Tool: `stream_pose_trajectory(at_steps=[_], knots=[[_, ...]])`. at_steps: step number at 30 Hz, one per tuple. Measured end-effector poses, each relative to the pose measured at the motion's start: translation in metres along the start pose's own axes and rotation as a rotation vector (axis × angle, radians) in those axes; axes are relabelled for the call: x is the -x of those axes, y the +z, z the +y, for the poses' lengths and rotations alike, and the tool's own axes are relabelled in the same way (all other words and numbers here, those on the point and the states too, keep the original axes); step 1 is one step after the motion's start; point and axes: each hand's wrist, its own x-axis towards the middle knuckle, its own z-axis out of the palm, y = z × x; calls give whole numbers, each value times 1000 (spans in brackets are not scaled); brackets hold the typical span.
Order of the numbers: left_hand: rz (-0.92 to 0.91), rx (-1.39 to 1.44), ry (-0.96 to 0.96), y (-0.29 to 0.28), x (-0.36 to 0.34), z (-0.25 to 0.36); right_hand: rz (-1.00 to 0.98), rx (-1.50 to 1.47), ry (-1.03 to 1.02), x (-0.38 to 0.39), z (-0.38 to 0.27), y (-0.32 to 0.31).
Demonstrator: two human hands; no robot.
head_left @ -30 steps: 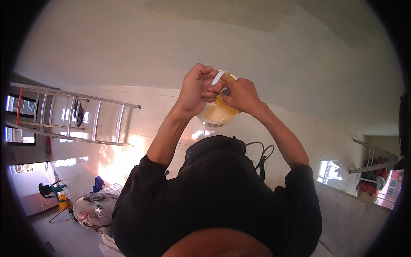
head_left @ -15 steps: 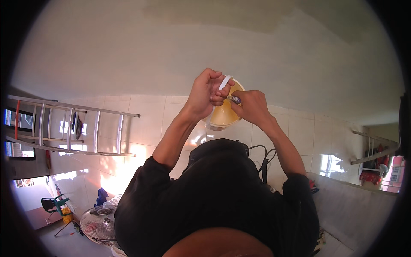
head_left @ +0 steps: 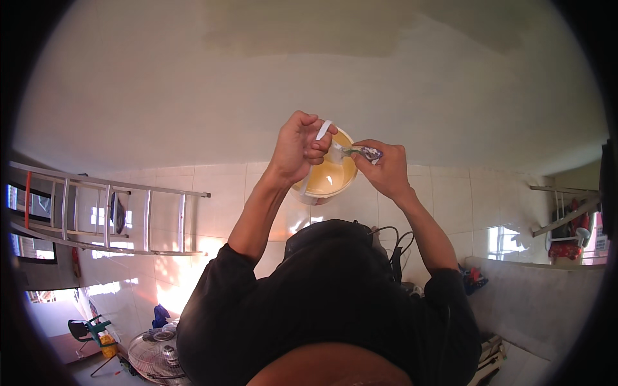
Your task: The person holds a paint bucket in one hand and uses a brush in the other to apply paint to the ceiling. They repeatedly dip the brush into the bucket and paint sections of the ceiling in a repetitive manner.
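My left hand point(head_left: 297, 147) is closed around the white strap handle point(head_left: 324, 130) of a bucket, its fingers curled over the band. Below and beside it hangs the pale bucket point(head_left: 313, 195), open at the top, its inside yellowish and shiny. In my right hand point(head_left: 386, 168) is a paintbrush point(head_left: 367, 153), pinched between thumb and fingers. The brush lies nearly level, with its whitish head over the bucket's mouth close to the left hand's fingers. Whether the head touches the bucket's wall I cannot tell.
Ahead stands a pale wall point(head_left: 270, 83) with a darker, damp-looking patch point(head_left: 309, 29) high up. An aluminium ladder point(head_left: 106, 215) is at the left. A fan point(head_left: 154, 357) stands at the lower left near a green chair point(head_left: 96, 328). Glossy tiles point(head_left: 450, 199) cover the floor.
My right hand has drawn a little to the right, and more of the paintbrush shows. The bucket and left hand sit slightly lower and further left in the picture, as the view has shifted.
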Motion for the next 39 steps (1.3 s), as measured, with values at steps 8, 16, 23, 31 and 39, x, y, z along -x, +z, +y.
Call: stream_pose_trajectory(at_steps=[8,16,23,31,39], knots=[[58,-105,57,16,-3,-3,-307,-450,168,-6,15,4],[124,-77,105,30,-10,-21,-25,133,-474,-24,41,-18],[131,-37,118,38,-12,-36,88,237,-687,-7,45,-34],[57,-95,122,48,-21,-33,-212,-101,-40,-10,37,-60],[50,-65,128,68,-19,-29,-315,-317,-35,-15,47,-62]])
